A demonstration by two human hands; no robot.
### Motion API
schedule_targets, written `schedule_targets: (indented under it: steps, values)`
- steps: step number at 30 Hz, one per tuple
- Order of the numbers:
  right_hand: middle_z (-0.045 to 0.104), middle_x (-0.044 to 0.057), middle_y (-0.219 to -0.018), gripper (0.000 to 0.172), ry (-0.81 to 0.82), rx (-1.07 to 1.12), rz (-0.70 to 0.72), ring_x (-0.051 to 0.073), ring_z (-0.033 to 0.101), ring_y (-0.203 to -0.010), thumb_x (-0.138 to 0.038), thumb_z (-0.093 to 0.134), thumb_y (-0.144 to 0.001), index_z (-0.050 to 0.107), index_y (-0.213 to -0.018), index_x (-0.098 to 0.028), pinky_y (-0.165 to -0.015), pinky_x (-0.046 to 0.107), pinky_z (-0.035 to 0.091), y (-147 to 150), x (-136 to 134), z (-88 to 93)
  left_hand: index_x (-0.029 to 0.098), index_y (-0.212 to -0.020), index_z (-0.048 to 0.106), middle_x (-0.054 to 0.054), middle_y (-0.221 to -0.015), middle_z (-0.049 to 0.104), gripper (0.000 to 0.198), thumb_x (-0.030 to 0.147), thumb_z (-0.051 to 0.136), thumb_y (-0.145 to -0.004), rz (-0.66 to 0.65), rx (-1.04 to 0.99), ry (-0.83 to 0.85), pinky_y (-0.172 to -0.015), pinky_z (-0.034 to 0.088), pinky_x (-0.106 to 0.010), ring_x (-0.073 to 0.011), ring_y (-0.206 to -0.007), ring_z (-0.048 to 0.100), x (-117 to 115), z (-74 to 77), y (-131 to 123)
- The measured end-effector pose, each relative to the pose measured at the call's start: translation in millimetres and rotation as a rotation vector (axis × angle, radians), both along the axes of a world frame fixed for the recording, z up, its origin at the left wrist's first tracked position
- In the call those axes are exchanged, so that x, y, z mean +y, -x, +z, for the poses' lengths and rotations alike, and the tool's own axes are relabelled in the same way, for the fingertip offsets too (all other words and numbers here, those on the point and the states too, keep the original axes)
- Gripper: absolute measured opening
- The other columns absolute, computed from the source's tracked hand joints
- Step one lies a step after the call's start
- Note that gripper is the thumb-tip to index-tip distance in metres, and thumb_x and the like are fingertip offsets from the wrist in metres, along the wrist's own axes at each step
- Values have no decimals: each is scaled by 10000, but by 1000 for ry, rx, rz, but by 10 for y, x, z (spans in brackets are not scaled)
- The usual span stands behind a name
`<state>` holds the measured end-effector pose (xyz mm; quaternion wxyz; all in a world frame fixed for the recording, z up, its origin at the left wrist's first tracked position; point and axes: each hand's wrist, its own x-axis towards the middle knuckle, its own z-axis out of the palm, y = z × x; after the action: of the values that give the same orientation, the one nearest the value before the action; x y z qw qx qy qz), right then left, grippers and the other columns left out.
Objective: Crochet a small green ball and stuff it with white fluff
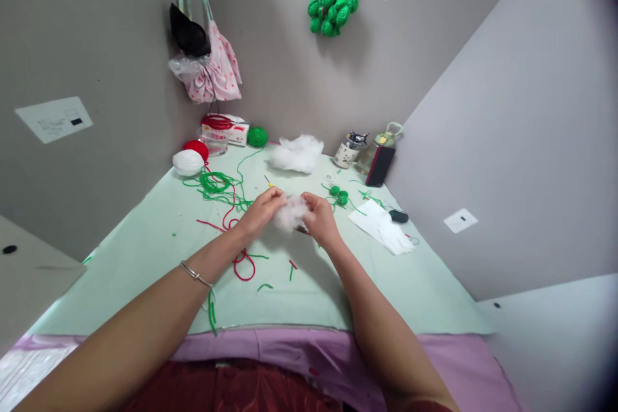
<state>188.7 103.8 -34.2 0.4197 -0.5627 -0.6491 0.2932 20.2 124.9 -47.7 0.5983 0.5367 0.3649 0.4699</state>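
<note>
A small tuft of white fluffy stuffing [291, 213] is stretched between my two hands above the middle of the table. My left hand [266, 207] pinches its left side, and a bracelet circles that wrist. On the other side my right hand [318, 215] grips the tuft with closed fingers. A thin tool with a yellow handle [271, 184] shows just beyond my left fingers. Farther back lies a bigger heap of the same stuffing [297, 154]. Small green crocheted balls [339, 195] rest to the right of my right hand.
Tangled green yarn [217, 185] and red yarn [244, 268] spread at left, near white [188, 162] and red yarn balls [197, 149]. A pen cup [346, 153], bottle [369, 158] and phone [380, 166] stand back right. White paper [379, 225] lies at right.
</note>
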Motion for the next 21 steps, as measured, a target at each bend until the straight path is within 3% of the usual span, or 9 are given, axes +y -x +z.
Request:
schedule_targets:
  steps: [3, 6, 11, 17, 21]
  values:
    - [362, -63, -567, 114, -36, -46, -26, 133, 295, -607, -210, 563, -623, 452, -614, -236, -601, 283, 217, 10, -41, 43, 173, -807, 620, 20, -717, 581, 476, 630, 653, -936, -66, -48, 20, -561, 459, -252, -125, -604, 551, -3, 52, 20]
    - [386, -61, -560, 136, -32, -56, -13, 139, 311, -613, -182, 582, -621, 458, -610, -236, -611, 287, 214, 35, -63, 66, 172, -778, 601, 47, -685, 553, 437, 542, 830, -820, -101, -31, 19, -534, 408, -227, -101, -574, 516, 10, 40, 40]
    - [444, -61, -547, 69, 64, 33, 96, 137, 351, -554, -299, 605, -743, 574, -729, -239, -567, 275, 263, -19, -52, 127, 144, -928, 664, 15, -803, 653, 234, 366, 696, -994, -122, 49, 14, -585, 515, -253, -110, -623, 591, 101, -53, 82]
    - [459, -49, -579, 254, 138, 161, 226, 115, 348, -535, -456, 635, -814, 617, -743, -213, -534, 267, 277, 64, -129, 180, 141, -1123, 689, -51, -1040, 716, 230, 336, 692, -1002, 30, 195, -59, -722, 615, -331, -171, -833, 696, 166, -140, 75]
    - [444, -44, -608, 268, 78, 197, 181, 115, 326, -559, -457, 708, -803, 647, -717, -211, -525, 274, 263, 109, -142, 186, 148, -1186, 683, -75, -1129, 716, 269, 344, 690, -1003, 127, 254, -100, -790, 627, -378, -200, -921, 709, 152, -180, 51]
